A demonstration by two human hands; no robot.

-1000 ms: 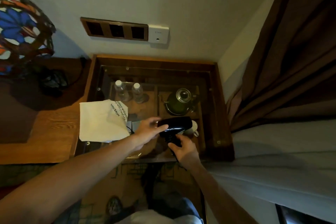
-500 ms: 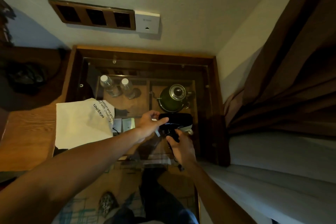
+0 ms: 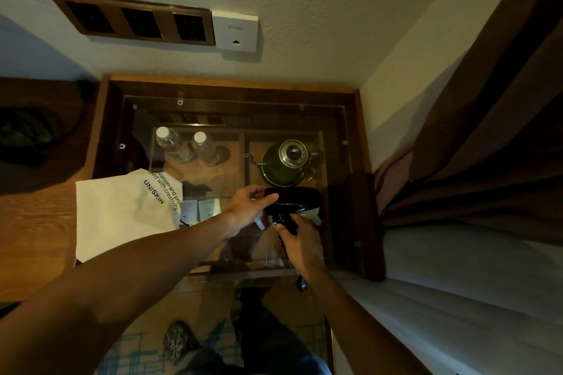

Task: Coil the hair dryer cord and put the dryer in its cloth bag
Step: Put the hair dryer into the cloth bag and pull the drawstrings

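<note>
A dim room corner: textured wall with a wooden socket panel [image 3: 137, 21], a brown curtain [image 3: 475, 137] to my right, and under me a glass-topped worktop [image 3: 341, 119] over a divided wooden tray.

I hold the black hair dryer [image 3: 292, 199] above the glass so both hands can work on it without it resting on anything. My right hand [image 3: 300, 240] wraps the handle from below, fingers curled tight round it, which keeps the barrel level and pointing across me. My left hand [image 3: 248, 202] steadies the barrel's near end, thumb and fingers pinching its rim. I judge that this two-point hold frees the cord [image 3: 300, 280] to hang: a short dark stretch dangles below my right wrist, and where the rest runs I cannot tell. It does not look coiled yet.

The white cloth bag [image 3: 122, 213], printed UNISKIN, lies flat on the worktop to the left of my left fingers, well apart from the dryer. It looks limp and empty, its mouth not visibly opened.

Beneath the glass, beyond my fingers, the tray's left compartment holds two water bottles [image 3: 185, 146] standing side by side; the right compartment holds a green kettle [image 3: 285, 163] just past the dryer. Small sachets [image 3: 201, 210] lie left of my left hand.
</note>
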